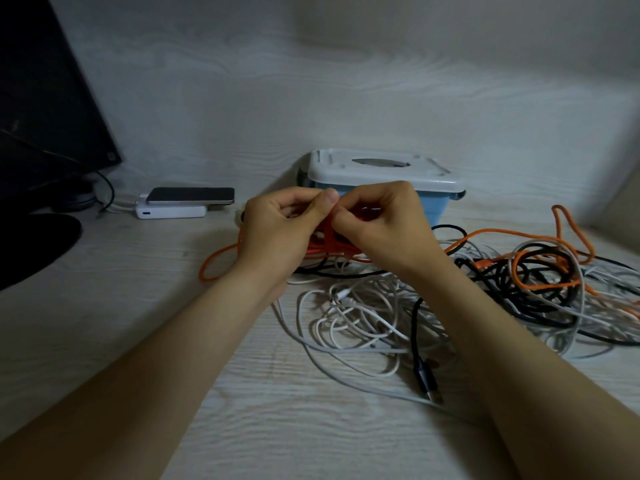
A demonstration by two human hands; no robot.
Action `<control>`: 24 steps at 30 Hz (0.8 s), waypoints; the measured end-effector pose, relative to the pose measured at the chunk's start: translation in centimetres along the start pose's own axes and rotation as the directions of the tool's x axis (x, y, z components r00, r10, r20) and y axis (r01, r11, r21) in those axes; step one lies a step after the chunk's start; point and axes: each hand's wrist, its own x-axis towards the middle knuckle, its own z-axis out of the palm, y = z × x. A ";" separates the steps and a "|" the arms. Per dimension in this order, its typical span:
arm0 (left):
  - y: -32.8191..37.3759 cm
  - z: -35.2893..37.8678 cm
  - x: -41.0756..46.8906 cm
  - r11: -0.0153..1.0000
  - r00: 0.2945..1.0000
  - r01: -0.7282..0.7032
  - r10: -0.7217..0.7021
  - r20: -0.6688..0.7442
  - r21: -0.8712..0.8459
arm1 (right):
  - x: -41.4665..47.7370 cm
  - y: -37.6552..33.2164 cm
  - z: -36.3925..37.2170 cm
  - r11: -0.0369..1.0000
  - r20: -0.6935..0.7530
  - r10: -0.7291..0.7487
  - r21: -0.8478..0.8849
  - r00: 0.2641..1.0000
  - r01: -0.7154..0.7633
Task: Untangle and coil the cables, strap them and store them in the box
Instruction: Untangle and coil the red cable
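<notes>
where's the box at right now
In the head view the blue box sits at centre, lid on, near the back wall, just behind the left hand and right hand, cable tangle to its front right.

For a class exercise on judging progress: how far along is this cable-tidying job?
Early, it seems. Done: nothing visibly finished; the box has its lid on, contents hidden. In hand: the left hand and right hand pinch an orange-red cable bundle. Left: the tangle of white, black and orange cables on the table, then strapping and boxing.
</notes>
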 end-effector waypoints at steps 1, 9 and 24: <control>0.0 0.0 0.0 1.000 1.000 0.003 -0.003 -0.003 -0.007 | 0.0 0.0 -0.1 0.999 0.001 0.013 0.035 1.000 -0.013; 0.1 -0.3 0.2 0.947 0.970 -0.206 0.231 -0.076 0.247 | 0.0 0.3 0.2 0.975 0.005 0.103 0.196 0.995 -0.102; 0.0 -1.1 0.7 0.770 0.942 -0.324 0.317 0.110 0.550 | 0.0 0.8 0.7 0.953 0.000 0.267 0.146 0.964 -0.264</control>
